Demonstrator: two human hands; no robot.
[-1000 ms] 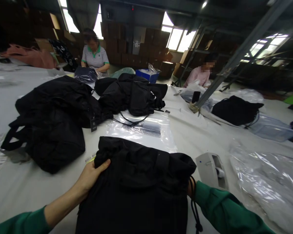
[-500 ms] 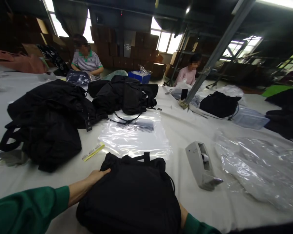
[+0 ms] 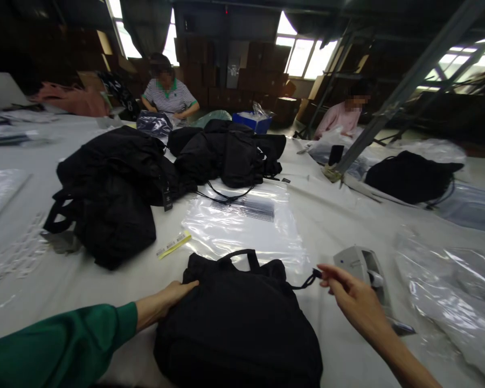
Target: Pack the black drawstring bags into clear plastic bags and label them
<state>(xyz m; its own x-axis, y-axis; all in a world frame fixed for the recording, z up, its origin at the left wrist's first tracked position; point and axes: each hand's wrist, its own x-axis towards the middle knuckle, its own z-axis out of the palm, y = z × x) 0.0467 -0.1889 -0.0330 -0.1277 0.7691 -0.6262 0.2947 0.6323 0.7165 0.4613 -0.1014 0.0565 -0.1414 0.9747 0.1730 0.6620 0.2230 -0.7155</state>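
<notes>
A black fabric bag (image 3: 242, 323) with a top handle lies in front of me on the white-covered table. My left hand (image 3: 173, 299) grips its upper left edge, thumb on top and the other fingers hidden behind the fabric. To the right of the bag, my right hand (image 3: 343, 285) pinches the end of its black drawstring cord (image 3: 305, 282), pulled out sideways. Just beyond the bag lie clear plastic bags (image 3: 246, 231) with printed text. A grey tape dispenser (image 3: 361, 261) stands partly behind my right hand.
Black bags (image 3: 113, 194) are heaped at the left, with more black bags (image 3: 230, 153) at the back. A yellow label strip (image 3: 173, 244) lies near the plastic. Crumpled clear plastic (image 3: 452, 296) covers the right side. A metal post (image 3: 388, 108) rises at right; two people sit across the table.
My right hand has come out from the bag's right side and now holds the drawstring end off to the right. The view has turned left; my left hand keeps its grip.
</notes>
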